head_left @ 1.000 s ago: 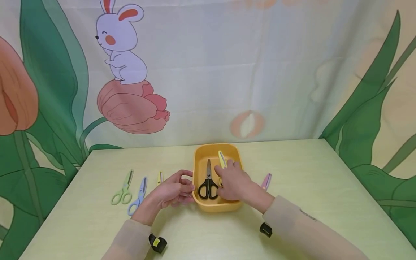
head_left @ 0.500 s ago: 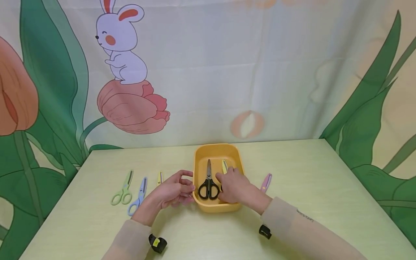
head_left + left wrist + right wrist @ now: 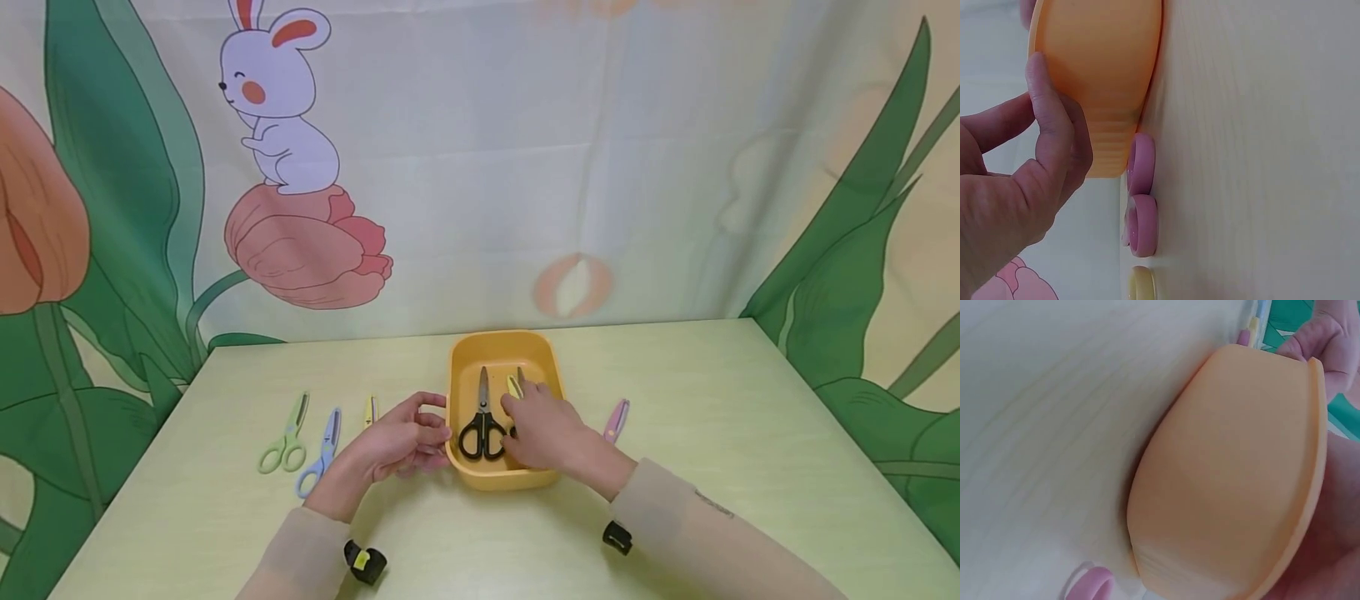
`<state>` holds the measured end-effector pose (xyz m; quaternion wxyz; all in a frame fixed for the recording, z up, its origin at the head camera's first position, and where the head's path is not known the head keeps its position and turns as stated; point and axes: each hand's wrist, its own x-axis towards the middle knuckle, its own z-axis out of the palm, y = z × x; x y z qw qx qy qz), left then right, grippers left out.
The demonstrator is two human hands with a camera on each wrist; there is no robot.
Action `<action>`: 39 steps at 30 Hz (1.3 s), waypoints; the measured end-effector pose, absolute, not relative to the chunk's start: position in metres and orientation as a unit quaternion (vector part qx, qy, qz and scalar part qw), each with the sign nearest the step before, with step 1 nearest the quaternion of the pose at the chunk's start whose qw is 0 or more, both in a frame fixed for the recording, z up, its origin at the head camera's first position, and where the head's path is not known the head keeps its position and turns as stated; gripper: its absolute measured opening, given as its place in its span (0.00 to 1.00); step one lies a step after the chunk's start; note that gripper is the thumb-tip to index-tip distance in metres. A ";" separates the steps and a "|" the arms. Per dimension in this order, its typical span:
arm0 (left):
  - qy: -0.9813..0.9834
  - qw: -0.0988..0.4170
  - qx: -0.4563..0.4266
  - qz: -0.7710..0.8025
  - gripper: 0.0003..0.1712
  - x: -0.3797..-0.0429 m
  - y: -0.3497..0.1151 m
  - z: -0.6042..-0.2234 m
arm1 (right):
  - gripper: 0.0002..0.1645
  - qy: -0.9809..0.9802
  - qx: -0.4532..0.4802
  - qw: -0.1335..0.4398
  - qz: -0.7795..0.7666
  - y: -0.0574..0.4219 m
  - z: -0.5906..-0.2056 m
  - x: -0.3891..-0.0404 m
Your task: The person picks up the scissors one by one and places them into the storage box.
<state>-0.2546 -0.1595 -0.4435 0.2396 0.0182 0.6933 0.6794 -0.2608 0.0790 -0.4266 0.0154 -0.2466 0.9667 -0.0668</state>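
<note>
A yellow-orange plastic bin [image 3: 501, 479] holds black-handled scissors [image 3: 482, 425], blades pointing away. My left hand [image 3: 405, 433] holds the bin's left rim, a fingertip at the edge in the left wrist view. Reaching inside, my right hand [image 3: 543, 425] grips yellow scissors [image 3: 514, 386], whose handles it mostly hides. A metal blade tip shows just beyond them, with a bit of black handle at the thumb. Pink scissors [image 3: 1142, 225] lie beside the bin, largely hidden by the left hand in the head view.
Left on the table [image 3: 675, 375] lie green scissors [image 3: 285, 442], blue scissors [image 3: 324, 454] and another yellow pair [image 3: 370, 411], partly covered by the left hand. Pink-lilac scissors [image 3: 617, 421] lie right of the bin, beyond the right forearm. A printed curtain [image 3: 465, 167] hangs behind.
My right hand has lowered the yellow scissors toward me, deeper into the bin; a metal blade tip now shows beyond them. My left hand stays on the rim.
</note>
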 end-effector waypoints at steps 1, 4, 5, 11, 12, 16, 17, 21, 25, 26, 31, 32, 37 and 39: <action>0.693 0.240 0.018 0.679 0.32 -0.255 -0.159 -0.444 | 0.19 0.964 -0.254 -0.003 -0.078 0.082 -0.426 -0.261; 0.694 0.238 0.017 0.680 0.32 -0.255 -0.159 -0.444 | 0.15 0.955 -0.266 -0.067 -0.110 0.092 -0.422 -0.262; 0.693 0.238 0.016 0.680 0.32 -0.255 -0.159 -0.444 | 0.14 0.952 -0.268 -0.086 -0.121 0.097 -0.421 -0.262; 0.689 0.240 0.015 0.683 0.32 -0.255 -0.160 -0.446 | 0.11 0.941 -0.241 -0.146 -0.186 0.130 -0.417 -0.263; 0.690 0.240 0.015 0.683 0.32 -0.255 -0.160 -0.446 | 0.11 0.943 -0.231 -0.146 -0.188 0.136 -0.418 -0.263; 0.693 0.239 0.016 0.680 0.32 -0.255 -0.161 -0.446 | 0.10 0.958 -0.191 -0.117 -0.179 0.156 -0.422 -0.266; 0.693 0.240 0.016 0.680 0.32 -0.255 -0.161 -0.446 | 0.10 0.962 -0.184 -0.105 -0.175 0.160 -0.423 -0.266; 0.692 0.241 0.022 0.680 0.33 -0.255 -0.162 -0.445 | 0.09 0.975 -0.166 -0.042 -0.144 0.175 -0.427 -0.263; 0.693 0.242 0.022 0.679 0.32 -0.255 -0.162 -0.444 | 0.10 0.981 -0.157 0.036 -0.109 0.181 -0.429 -0.259; 0.693 0.242 0.021 0.678 0.32 -0.255 -0.162 -0.444 | 0.10 0.981 -0.153 0.055 -0.104 0.181 -0.430 -0.257; 0.694 0.244 0.023 0.677 0.32 -0.254 -0.162 -0.445 | 0.23 0.977 -0.143 0.119 -0.107 0.177 -0.436 -0.252; 0.694 0.244 0.023 0.677 0.32 -0.254 -0.162 -0.445 | 0.26 0.976 -0.143 0.126 -0.108 0.176 -0.437 -0.251; 0.693 0.245 0.022 0.677 0.32 -0.255 -0.161 -0.445 | 0.31 0.977 -0.140 0.130 -0.094 0.175 -0.442 -0.251; 0.692 0.245 0.022 0.679 0.32 -0.256 -0.160 -0.444 | 0.28 0.979 -0.140 0.121 -0.086 0.175 -0.442 -0.252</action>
